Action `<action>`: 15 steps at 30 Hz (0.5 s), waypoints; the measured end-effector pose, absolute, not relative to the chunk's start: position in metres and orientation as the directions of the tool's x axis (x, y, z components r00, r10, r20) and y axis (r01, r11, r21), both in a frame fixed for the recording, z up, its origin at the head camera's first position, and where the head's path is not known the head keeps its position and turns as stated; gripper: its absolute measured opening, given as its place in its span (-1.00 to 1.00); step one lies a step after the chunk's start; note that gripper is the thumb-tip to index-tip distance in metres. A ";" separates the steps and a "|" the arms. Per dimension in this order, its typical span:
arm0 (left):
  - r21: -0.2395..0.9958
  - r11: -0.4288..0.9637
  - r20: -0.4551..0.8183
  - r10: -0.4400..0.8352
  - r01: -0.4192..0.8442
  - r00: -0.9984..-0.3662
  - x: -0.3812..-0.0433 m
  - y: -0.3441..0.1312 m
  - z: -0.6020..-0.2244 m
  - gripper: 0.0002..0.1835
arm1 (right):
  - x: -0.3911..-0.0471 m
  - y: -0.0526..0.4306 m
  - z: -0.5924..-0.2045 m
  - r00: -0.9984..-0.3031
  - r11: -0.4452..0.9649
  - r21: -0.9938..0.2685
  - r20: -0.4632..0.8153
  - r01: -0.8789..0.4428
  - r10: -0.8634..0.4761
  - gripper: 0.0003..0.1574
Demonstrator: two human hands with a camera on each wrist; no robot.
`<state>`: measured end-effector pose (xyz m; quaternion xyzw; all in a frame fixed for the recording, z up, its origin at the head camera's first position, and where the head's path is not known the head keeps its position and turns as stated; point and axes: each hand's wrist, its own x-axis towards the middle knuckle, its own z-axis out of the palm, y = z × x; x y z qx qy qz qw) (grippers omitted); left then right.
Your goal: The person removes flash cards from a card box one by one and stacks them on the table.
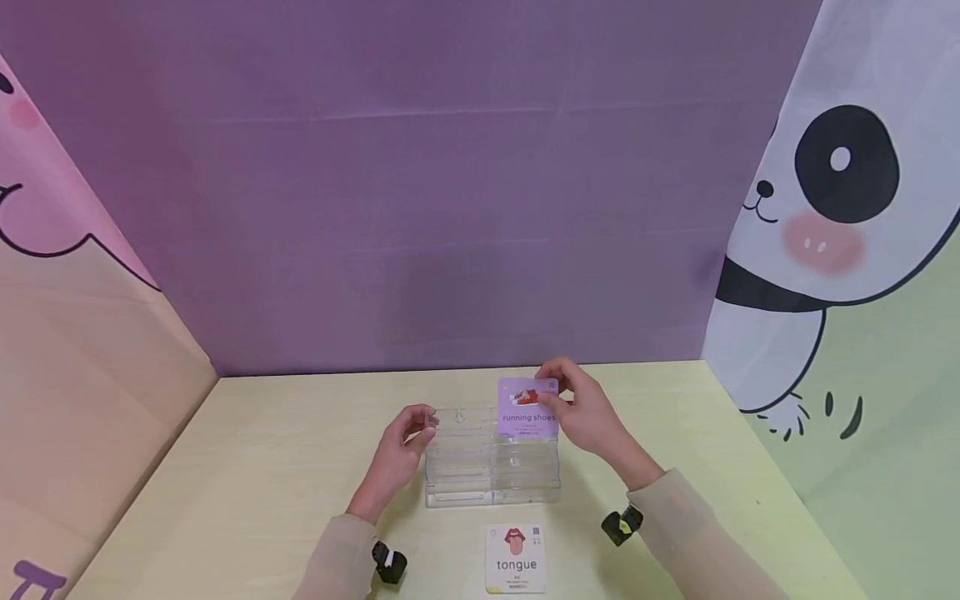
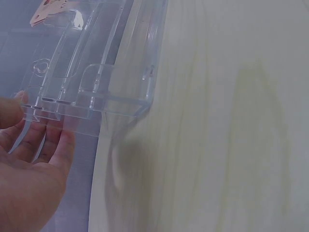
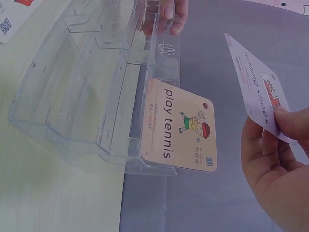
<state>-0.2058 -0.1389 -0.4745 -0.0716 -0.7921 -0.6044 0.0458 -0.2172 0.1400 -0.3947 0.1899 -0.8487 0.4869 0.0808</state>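
Note:
A clear plastic tiered rack [image 1: 459, 461] stands on the table. My left hand [image 1: 397, 457] holds its upper left corner, thumb in front and fingers behind in the left wrist view. A purple "running shoes" card [image 1: 517, 427] is pinched between the thumb and fingers of my right hand [image 1: 592, 419], at the rack's upper right. The right wrist view has this card apart from a peach "play tennis" card [image 3: 181, 128], which sits in the rack's top tier. From the head view the peach card is hidden behind the purple one.
A white "tongue" card [image 1: 516, 575] lies face up on the pale wooden table [image 1: 285, 467], in front of the rack. A purple backdrop [image 1: 450, 208] rises behind the table, with printed cartoon panels on both sides, one showing a panda [image 1: 832, 250].

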 end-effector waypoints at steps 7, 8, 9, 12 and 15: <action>0.949 0.255 0.176 0.054 0.184 -0.983 -0.221 -0.144 -0.498 -0.69 | -0.215 0.140 -0.395 -0.906 0.443 -0.794 0.328 -0.417 -0.265 -0.68; 0.950 0.251 0.178 0.055 0.186 -0.983 -0.222 -0.144 -0.499 -0.69 | -0.215 0.141 -0.396 -0.907 0.439 -0.796 0.325 -0.415 -0.268 -0.68; 0.951 0.250 0.175 0.054 0.183 -0.983 -0.222 -0.145 -0.500 -0.69 | -0.214 0.141 -0.396 -0.908 0.439 -0.798 0.321 -0.413 -0.270 -0.68; 0.954 0.250 0.157 0.053 0.166 -0.986 -0.221 -0.145 -0.499 -0.68 | -0.212 0.141 -0.397 -0.908 0.436 -0.801 0.318 -0.411 -0.272 -0.68; 0.953 0.255 0.151 0.059 0.161 -0.987 -0.219 -0.144 -0.494 -0.68 | -0.209 0.140 -0.397 -0.908 0.428 -0.805 0.321 -0.412 -0.271 -0.68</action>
